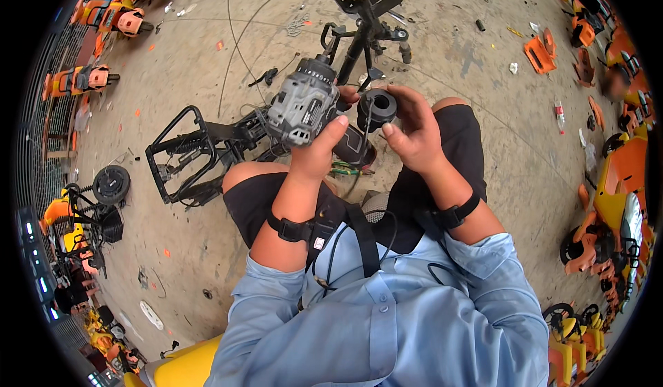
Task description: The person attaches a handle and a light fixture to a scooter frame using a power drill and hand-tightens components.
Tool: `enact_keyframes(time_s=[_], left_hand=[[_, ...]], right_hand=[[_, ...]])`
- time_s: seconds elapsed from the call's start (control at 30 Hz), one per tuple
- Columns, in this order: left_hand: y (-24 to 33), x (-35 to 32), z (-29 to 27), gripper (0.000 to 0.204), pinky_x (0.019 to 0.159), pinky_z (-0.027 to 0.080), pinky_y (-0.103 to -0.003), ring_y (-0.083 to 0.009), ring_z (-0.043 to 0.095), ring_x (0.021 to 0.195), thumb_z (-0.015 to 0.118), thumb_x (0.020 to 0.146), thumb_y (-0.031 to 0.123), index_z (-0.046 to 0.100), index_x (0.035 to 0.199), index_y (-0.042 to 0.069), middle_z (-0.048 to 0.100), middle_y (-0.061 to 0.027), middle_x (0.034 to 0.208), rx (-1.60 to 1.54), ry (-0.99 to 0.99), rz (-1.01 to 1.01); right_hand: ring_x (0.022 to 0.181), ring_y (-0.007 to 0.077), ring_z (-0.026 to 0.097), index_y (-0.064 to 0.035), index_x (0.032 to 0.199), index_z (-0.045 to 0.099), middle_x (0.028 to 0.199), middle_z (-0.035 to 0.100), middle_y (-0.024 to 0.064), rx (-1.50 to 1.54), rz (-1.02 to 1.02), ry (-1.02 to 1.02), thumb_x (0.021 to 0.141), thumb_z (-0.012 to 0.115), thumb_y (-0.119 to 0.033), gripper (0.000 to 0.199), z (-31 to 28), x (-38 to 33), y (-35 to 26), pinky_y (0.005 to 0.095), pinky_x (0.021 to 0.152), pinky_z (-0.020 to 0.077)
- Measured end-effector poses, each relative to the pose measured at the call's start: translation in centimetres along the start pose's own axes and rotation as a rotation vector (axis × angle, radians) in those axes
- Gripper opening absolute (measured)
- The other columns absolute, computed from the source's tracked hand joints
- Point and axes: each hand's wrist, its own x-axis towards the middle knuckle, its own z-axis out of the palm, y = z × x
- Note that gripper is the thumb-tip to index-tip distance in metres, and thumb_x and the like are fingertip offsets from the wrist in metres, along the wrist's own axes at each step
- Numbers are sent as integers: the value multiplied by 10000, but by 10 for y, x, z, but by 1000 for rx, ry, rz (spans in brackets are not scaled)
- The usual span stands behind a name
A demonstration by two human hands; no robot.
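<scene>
A grey and black cordless drill point(304, 107) rests in my left hand point(323, 148), its chuck directed away from me. My fingers wrap its handle, and part of that hand is hidden behind the tool. Between the thumb and fingers of my right hand point(418, 135) is a black round part point(378, 112) with a hole through its middle. It sits just right of the drill's handle. Just beyond my hands lies a stripped black vehicle frame point(356, 52), with its tube running away from me. To the left, a black tubular rack point(181, 155) belongs to the same metalwork.
Green-handled tools point(352, 172) lie on the concrete between my legs. Loose cables curve over the floor at the far left. An orange plastic piece point(540, 54) and a bottle point(559, 117) lie at right. Orange and yellow scooters point(618, 173) line both sides; a wheel point(111, 184) stands left.
</scene>
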Motion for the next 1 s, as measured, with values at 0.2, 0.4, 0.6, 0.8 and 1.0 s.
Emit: enact_keyframes(time_s=[0.2, 0.4, 0.6, 0.8, 1.0], left_hand=[[-4, 0, -1, 536, 1031, 495, -340, -185, 613, 1196, 793, 879, 93, 573, 1363, 22, 652, -82, 1295, 180, -45, -107], [-10, -1, 2, 568, 1014, 508, -324, -167, 616, 1185, 824, 854, 85, 579, 1363, 24, 654, -66, 1291, 139, -12, -165], [-12, -1, 4, 512, 1003, 512, -322, -160, 632, 1147, 820, 857, 72, 607, 1319, 17, 671, -66, 1248, 104, 37, -187], [-5, -3, 6, 474, 964, 524, -312, -152, 646, 1097, 823, 855, 64, 622, 1281, 10, 685, -64, 1194, 66, 95, -178], [-7, -5, 8, 448, 947, 528, -302, -150, 655, 1068, 817, 861, 61, 628, 1264, 11, 687, -62, 1182, 79, 121, -158]], right_hand=[[1288, 251, 548, -8, 1373, 399, 1355, 567, 167, 155, 223, -39, 968, 686, -95, 504, -6, -2, 9, 404, 1103, 435], [1254, 237, 580, -6, 1328, 449, 1345, 558, 145, 115, 80, -43, 986, 646, -39, 396, -2, 2, 11, 376, 1063, 474], [1189, 220, 619, -17, 1301, 544, 1329, 541, 131, -44, 42, 57, 960, 687, -40, 371, 3, -2, 13, 342, 971, 541], [1006, 210, 640, -66, 1120, 697, 1174, 611, 101, -440, -144, 132, 864, 788, -45, 272, 2, 5, 0, 305, 788, 543], [908, 212, 651, -94, 1054, 736, 1051, 654, 60, -528, -136, 129, 821, 819, -53, 250, 3, 3, -5, 311, 719, 530]])
